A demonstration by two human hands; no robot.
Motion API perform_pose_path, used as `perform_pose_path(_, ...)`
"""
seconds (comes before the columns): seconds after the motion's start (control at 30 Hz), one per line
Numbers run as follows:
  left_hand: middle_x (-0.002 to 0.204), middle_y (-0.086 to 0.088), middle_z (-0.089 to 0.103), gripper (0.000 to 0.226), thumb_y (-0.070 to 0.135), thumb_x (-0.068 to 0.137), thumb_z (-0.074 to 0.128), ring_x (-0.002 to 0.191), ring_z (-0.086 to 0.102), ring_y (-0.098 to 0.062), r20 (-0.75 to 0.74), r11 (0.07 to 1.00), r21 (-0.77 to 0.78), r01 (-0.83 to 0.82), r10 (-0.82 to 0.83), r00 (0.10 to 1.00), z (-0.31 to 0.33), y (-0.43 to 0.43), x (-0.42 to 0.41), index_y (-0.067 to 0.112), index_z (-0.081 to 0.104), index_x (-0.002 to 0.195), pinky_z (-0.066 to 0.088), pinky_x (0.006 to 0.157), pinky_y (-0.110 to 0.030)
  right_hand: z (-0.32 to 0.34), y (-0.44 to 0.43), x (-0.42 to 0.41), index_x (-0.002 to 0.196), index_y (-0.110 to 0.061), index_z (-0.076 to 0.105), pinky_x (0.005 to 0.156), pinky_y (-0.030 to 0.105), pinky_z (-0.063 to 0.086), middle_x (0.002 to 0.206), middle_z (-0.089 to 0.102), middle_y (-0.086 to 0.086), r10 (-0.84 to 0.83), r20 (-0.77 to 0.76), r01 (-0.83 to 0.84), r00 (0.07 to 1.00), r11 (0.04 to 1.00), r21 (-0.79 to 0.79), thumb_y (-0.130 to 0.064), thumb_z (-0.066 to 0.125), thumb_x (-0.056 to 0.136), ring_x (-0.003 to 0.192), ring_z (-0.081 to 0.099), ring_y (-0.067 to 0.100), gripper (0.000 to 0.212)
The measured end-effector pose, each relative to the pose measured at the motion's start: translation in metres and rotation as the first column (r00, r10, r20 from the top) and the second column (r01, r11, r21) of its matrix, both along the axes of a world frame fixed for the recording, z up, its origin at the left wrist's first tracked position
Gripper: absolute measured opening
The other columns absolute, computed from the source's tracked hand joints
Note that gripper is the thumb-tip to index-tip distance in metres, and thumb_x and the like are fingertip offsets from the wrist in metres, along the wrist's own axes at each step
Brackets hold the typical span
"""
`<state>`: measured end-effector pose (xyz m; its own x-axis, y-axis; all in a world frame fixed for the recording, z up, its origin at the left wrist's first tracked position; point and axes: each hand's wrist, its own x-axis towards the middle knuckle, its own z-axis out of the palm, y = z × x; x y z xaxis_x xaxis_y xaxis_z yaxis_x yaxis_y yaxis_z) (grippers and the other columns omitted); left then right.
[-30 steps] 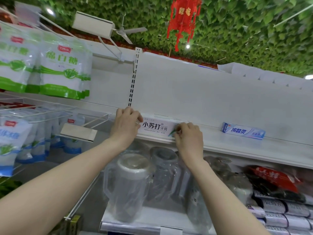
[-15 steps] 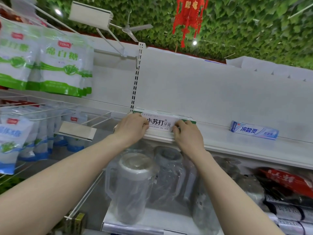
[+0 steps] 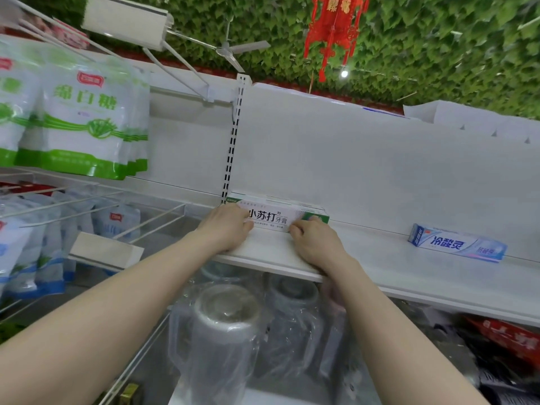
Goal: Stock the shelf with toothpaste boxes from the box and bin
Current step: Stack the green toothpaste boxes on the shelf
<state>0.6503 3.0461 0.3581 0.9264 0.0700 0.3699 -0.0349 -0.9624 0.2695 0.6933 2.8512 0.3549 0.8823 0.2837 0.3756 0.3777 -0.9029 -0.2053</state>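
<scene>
Shelf (image 3: 380, 267) carries toothpaste box (image 3: 273, 219), fingers (image 3: 299, 229) curled at both ends.

The left forearm (image 3: 117, 311) and the right forearm (image 3: 394, 331) are bare along their whole visible length, smooth and tapering toward the wrists. The left grip (image 3: 226, 226) and the right grip (image 3: 317, 247) are bare too, their knuckles showing as soft ridges. Whether a sleeve begins higher up cannot be told, since the upper arms lie outside the view.
</scene>
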Motion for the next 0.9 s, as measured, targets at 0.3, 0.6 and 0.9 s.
perform_pose_path(0.3,0.148,-0.008,0.043,0.049,0.041,0.098,0.041,0.135,0.038,-0.03,-0.142,0.999,0.019,-0.031,0.033,0.989,-0.001,0.006,0.022,0.019,0.044,0.142,0.036,0.109,-0.04,0.003,0.009,0.016,0.126,-0.016,0.057,0.093,0.036,0.041,0.133,0.054,0.015,0.003,-0.073,-0.006,0.997,0.999,-0.035,-0.033,0.03,0.103,0.118,0.052,0.033,0.039)
perform_pose_path(0.6,0.148,-0.001,0.045,0.043,0.031,0.098,0.049,0.134,0.04,-0.027,0.053,0.996,-0.015,0.09,-0.089,0.995,-0.003,0.003,-0.015,0.023,0.049,0.14,0.033,0.108,-0.036,0.0,0.019,-0.03,0.125,-0.014,0.06,0.088,0.035,0.042,0.125,0.063,0.014,-0.038,0.073,0.03,0.997,0.993,0.111,-0.028,0.038,0.102,0.114,0.055,0.035,0.035)
perform_pose_path(0.9,0.126,0.006,0.063,0.024,0.027,0.091,0.058,0.119,0.055,-0.02,0.377,0.959,-0.067,0.276,-0.232,0.897,-0.025,0.013,-0.101,0.027,0.069,0.112,0.04,0.1,-0.035,-0.031,0.036,-0.116,0.133,-0.014,0.056,0.093,0.036,0.04,0.131,0.06,0.008,-0.085,0.322,0.009,0.943,0.973,0.233,-0.03,0.045,0.1,0.12,0.053,0.028,0.038)
